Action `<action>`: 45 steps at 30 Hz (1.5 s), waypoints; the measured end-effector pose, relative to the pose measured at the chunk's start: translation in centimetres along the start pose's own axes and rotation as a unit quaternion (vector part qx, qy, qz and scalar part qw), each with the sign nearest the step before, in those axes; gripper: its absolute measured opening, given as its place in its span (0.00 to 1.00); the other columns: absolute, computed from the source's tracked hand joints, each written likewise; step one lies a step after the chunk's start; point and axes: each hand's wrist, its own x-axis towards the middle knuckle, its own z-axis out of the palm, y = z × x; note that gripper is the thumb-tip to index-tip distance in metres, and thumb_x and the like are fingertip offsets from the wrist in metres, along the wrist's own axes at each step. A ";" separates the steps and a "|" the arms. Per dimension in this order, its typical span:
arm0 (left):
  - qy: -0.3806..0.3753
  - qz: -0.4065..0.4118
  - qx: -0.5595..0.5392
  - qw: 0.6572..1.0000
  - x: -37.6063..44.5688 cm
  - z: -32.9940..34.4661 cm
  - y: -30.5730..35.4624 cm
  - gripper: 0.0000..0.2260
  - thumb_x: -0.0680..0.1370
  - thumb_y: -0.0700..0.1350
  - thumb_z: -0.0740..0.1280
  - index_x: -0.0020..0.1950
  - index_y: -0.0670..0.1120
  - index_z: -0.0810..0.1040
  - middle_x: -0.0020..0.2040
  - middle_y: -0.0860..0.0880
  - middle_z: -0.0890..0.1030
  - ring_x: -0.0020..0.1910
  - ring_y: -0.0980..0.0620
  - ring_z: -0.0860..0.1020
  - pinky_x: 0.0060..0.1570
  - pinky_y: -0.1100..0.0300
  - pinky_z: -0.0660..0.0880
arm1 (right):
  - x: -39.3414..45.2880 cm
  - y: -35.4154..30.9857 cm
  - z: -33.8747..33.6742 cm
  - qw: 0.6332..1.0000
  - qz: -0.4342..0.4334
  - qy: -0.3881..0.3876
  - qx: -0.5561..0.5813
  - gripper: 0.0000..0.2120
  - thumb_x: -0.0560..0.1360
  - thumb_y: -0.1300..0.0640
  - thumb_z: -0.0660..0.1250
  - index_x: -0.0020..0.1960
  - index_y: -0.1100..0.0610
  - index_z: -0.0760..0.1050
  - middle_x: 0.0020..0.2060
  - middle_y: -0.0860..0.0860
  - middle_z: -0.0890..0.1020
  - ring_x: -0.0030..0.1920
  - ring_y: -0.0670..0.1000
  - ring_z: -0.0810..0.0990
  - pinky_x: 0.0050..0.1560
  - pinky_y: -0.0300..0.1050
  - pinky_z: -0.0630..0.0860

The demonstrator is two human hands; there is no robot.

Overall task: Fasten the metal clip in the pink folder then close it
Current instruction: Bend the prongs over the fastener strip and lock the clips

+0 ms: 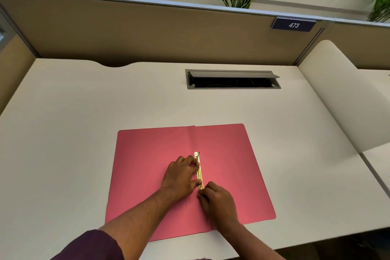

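The pink folder (pixel 230 164) lies open and flat on the white desk, its spine running away from me. A gold metal clip (pixel 199 172) lies along the spine fold near the middle. My left hand (pixel 181 177) rests on the left leaf with its fingertips pressing on the clip's upper and middle part. My right hand (pixel 217 202) sits just below, its fingertips pinching the clip's near end. The clip's far end, with a thin prong sticking up, shows above my left fingers.
The white desk (pixel 84 133) extends on all sides of the folder. A grey cable hatch (pixel 232 79) stands open at the back. A tan partition (pixel 147 34) with a number plate closes the far side; a curved white divider (pixel 341 95) rises on the right.
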 end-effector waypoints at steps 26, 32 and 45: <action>0.068 0.011 0.032 0.997 -1.8 0.9 0.9 0.26 0.75 0.59 0.65 0.70 0.48 0.75 0.69 0.52 0.76 0.65 0.49 0.72 0.70 0.52 0.67 | 4.2 2.1 -0.5 0.965 0.182 0.041 0.184 0.08 0.74 0.62 0.74 0.53 0.55 0.84 0.46 0.50 0.85 0.43 0.46 0.82 0.48 0.41 0.79; 0.058 -0.005 0.036 0.998 -1.8 0.8 1.2 0.23 0.76 0.55 0.63 0.70 0.51 0.73 0.68 0.54 0.75 0.64 0.50 0.71 0.68 0.53 0.66 | 10.5 1.6 -0.7 0.959 0.151 -0.044 0.237 0.12 0.76 0.61 0.72 0.58 0.50 0.82 0.46 0.49 0.85 0.43 0.48 0.84 0.48 0.45 0.82; 0.056 -0.007 0.054 0.997 -1.9 1.4 1.1 0.28 0.76 0.58 0.67 0.74 0.49 0.70 0.72 0.53 0.73 0.65 0.48 0.71 0.69 0.50 0.68 | 13.4 3.4 -0.1 0.947 0.195 -0.053 0.249 0.05 0.77 0.63 0.72 0.45 0.56 0.85 0.35 0.50 0.87 0.32 0.49 0.85 0.44 0.57 0.86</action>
